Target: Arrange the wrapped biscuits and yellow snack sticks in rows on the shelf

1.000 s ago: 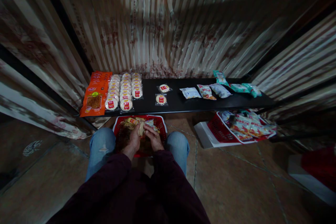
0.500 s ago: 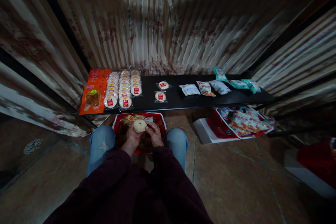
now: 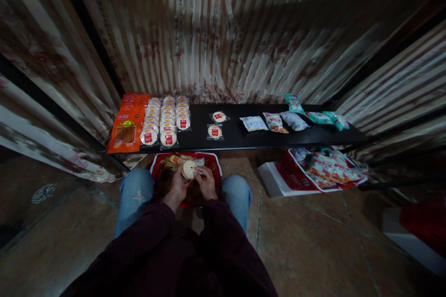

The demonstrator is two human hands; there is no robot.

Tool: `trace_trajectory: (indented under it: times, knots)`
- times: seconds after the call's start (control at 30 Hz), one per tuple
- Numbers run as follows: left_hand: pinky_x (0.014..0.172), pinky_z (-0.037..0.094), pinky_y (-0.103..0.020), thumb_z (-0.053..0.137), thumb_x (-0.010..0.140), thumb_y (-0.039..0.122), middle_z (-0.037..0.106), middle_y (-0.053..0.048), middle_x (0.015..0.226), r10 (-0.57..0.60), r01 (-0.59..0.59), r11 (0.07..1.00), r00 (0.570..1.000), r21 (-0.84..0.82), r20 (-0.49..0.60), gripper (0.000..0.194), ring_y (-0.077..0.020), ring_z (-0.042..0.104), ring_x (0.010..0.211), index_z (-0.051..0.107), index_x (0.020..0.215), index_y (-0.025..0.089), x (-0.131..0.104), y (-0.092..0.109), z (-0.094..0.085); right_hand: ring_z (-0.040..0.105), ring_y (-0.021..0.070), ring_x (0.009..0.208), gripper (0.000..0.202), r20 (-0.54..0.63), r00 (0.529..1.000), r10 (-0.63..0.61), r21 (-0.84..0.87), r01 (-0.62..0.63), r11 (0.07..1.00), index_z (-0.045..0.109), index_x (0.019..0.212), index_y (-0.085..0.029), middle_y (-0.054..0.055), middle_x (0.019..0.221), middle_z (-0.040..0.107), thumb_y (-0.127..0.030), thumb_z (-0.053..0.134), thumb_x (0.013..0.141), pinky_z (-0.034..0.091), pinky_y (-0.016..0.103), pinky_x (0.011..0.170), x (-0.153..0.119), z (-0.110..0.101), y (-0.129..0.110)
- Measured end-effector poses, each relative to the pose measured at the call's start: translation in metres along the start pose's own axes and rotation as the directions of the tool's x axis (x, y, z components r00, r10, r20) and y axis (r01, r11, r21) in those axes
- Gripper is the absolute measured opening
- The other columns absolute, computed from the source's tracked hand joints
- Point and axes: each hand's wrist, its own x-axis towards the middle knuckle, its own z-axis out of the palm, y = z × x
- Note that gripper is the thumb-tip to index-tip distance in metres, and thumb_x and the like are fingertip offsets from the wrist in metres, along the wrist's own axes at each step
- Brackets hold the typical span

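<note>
A pale, wrapped round pastry [image 3: 188, 170] with a small red mark is held over a red basket [image 3: 216, 163] between my knees. My left hand [image 3: 178, 186] grips its left side, thumb and fingers closed round it. The fingertips of my right hand [image 3: 206, 184] pinch its right edge. Several small wrapped packs lie in the basket below, partly hidden by my hands. On the black shelf [image 3: 198, 141] ahead, overlapping rows of similar wrapped pastries [image 3: 168, 123] lie at the left. Two single wrapped pastries [image 3: 215, 131] lie apart near the middle.
An orange snack bag [image 3: 127, 123] lies at the shelf's left end. White and red snack packs [image 3: 275, 122] and teal packs [image 3: 319, 118] lie farther right. Another red basket [image 3: 293, 172] full of packs stands on a white box at the right. A patterned curtain [image 3: 216, 32] hangs behind.
The pastry has turned and tilted in my hands, and my right fingers have shifted to pinch its edge. The view has moved slightly; the shelf's contents look the same.
</note>
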Motion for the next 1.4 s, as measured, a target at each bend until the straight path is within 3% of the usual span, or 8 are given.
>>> trace_trajectory:
  times: [0.1, 0.3, 0.47, 0.57, 0.73, 0.9, 1.17, 1.4]
  knots:
    - [0.057, 0.042, -0.022, 0.060, 0.079, 0.040, 0.070, -0.003, 0.082, 0.010, -0.010, 1.000, 0.999, 0.002, 0.039, 0.032, -0.0111, 0.058, 0.062, 0.067, 0.099, 0.016, -0.001, -0.001, 0.002, 0.056, 0.0212, 0.099, 0.021, -0.022, 1.000, -0.020, -0.024, 0.020, 1.000, 0.075, 0.087, -0.026, 0.005, 0.097, 0.066, -0.041, 0.068, 0.073, 0.044, 0.036, 0.093, 0.000, -0.002, -0.003]
    - [0.061, 0.041, -0.023, 0.069, 0.070, 0.042, 0.070, -0.002, 0.083, -0.008, 0.004, 0.999, 0.996, 0.047, 0.091, 0.038, -0.0111, 0.059, 0.067, 0.067, 0.098, 0.017, -0.001, -0.007, 0.003, 0.061, 0.0208, 0.097, 0.034, 0.054, 0.998, 0.025, 0.063, -0.028, 0.998, 0.073, 0.094, -0.022, 0.006, 0.101, 0.070, -0.050, 0.059, 0.082, 0.048, 0.034, 0.089, -0.002, 0.000, -0.009]
    - [0.064, 0.042, -0.023, 0.078, 0.060, 0.045, 0.067, -0.001, 0.080, 0.102, -0.110, 0.993, 0.978, 0.037, 0.183, 0.045, -0.0129, 0.061, 0.073, 0.065, 0.092, 0.017, -0.005, -0.012, 0.005, 0.065, 0.0213, 0.090, 0.041, 0.120, 0.992, 0.032, 0.067, -0.041, 0.997, 0.069, 0.110, -0.022, 0.006, 0.100, 0.072, -0.050, 0.058, 0.082, 0.053, 0.034, 0.081, -0.008, 0.001, -0.012]
    - [0.063, 0.041, -0.022, 0.081, 0.056, 0.049, 0.065, 0.001, 0.078, 0.168, -0.181, 0.981, 0.972, 0.069, 0.162, 0.050, -0.0118, 0.059, 0.070, 0.063, 0.092, 0.019, -0.007, -0.014, 0.007, 0.066, 0.0221, 0.093, 0.045, 0.172, 0.985, -0.002, 0.082, -0.013, 0.997, 0.064, 0.120, -0.023, 0.006, 0.105, 0.071, -0.046, 0.062, 0.081, 0.054, 0.034, 0.081, -0.010, 0.001, -0.015]
    - [0.066, 0.043, -0.024, 0.081, 0.054, 0.052, 0.064, 0.002, 0.079, 0.187, -0.198, 0.973, 0.978, 0.122, 0.095, 0.052, -0.0127, 0.059, 0.073, 0.062, 0.090, 0.021, -0.006, -0.017, 0.007, 0.063, 0.0237, 0.105, 0.048, 0.210, 0.977, 0.017, 0.128, -0.045, 0.991, 0.061, 0.123, -0.023, 0.007, 0.117, 0.067, -0.040, 0.066, 0.079, 0.051, 0.036, 0.091, -0.010, 0.003, -0.020]
    - [0.072, 0.046, -0.026, 0.075, 0.062, 0.047, 0.067, -0.003, 0.095, 0.221, -0.237, 0.959, 0.969, 0.154, 0.113, 0.043, -0.0147, 0.062, 0.083, 0.062, 0.094, 0.020, -0.002, -0.019, 0.004, 0.067, 0.0224, 0.090, 0.044, 0.124, 0.981, 0.148, 0.244, -0.175, 0.954, 0.069, 0.110, -0.018, 0.007, 0.102, 0.072, -0.047, 0.064, 0.077, 0.052, 0.034, 0.083, -0.005, 0.004, -0.013]
    - [0.071, 0.050, -0.027, 0.069, 0.062, 0.020, 0.066, -0.004, 0.092, 0.341, -0.370, 0.893, 0.928, 0.258, 0.151, 0.026, -0.0127, 0.063, 0.077, 0.059, 0.086, 0.018, 0.010, -0.022, 0.000, 0.063, 0.0171, 0.073, 0.046, -0.079, 0.949, 0.306, 0.382, -0.255, 0.889, 0.073, 0.091, -0.016, 0.004, 0.081, 0.072, -0.056, 0.066, 0.071, 0.050, 0.030, 0.071, 0.004, 0.005, 0.008]
    - [0.068, 0.053, -0.027, 0.059, 0.069, 0.011, 0.067, -0.003, 0.089, 0.433, -0.453, 0.808, 0.890, 0.376, 0.142, 0.020, -0.0127, 0.064, 0.073, 0.060, 0.087, 0.019, 0.019, -0.020, -0.003, 0.060, 0.0167, 0.077, 0.047, -0.094, 0.963, 0.254, 0.338, -0.209, 0.917, 0.072, 0.100, -0.016, 0.004, 0.084, 0.071, -0.053, 0.066, 0.071, 0.048, 0.029, 0.071, 0.005, 0.001, 0.001]
